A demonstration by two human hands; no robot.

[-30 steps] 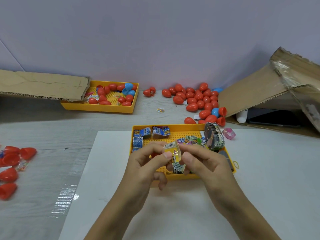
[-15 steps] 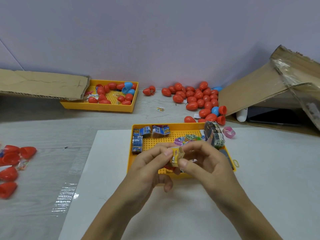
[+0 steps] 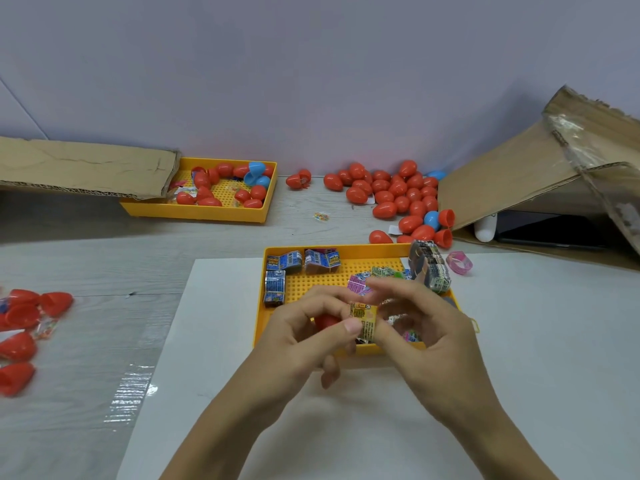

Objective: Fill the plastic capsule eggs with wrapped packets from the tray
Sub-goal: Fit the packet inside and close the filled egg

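- A yellow wrapped packet [image 3: 363, 320] is pinched between both hands, just above the near rim of the near tray [image 3: 367, 251], over the white sheet [image 3: 207, 341].
- Left hand [image 3: 304, 337]: fingers curled, thumb tip pressed to the packet's left edge. A red capsule half [image 3: 325, 321] is seen cupped behind the thumb, touching the packet's left side.
- Right hand [image 3: 426, 334]: fingers curled, thumb and forefinger closed on the packet's right edge. Other fingers are blurred; what they touch cannot be told.
- Near tray, yellow and pegged, sits on the white sheet. Blue packets [image 3: 284, 263] are noted at its far-left corner, about four; exact count uncertain where they overlap. Pink and green packets [image 3: 360, 282] lie mid-tray, partly hidden by the hands.
- A banded stack of dark packets [image 3: 429, 266] leans on the tray's far-right corner. One pink ring [image 3: 459, 262] lies just beside it on the sheet.
- Left of the sheet, near the frame edge: about five open red halves [image 3: 20, 327] on the grey table [image 3: 104, 271].
- Farther back: a second yellow tray [image 3: 197, 213], partly under a cardboard flap [image 3: 83, 168], holding roughly a dozen red eggs and two blue pieces.
- Against the wall: a loose pile of closed red eggs [image 3: 398, 195], over twenty, with three blue among them; one open red egg [image 3: 298, 180] apart to the left.
- Far right: a collapsed cardboard box [image 3: 519, 168].
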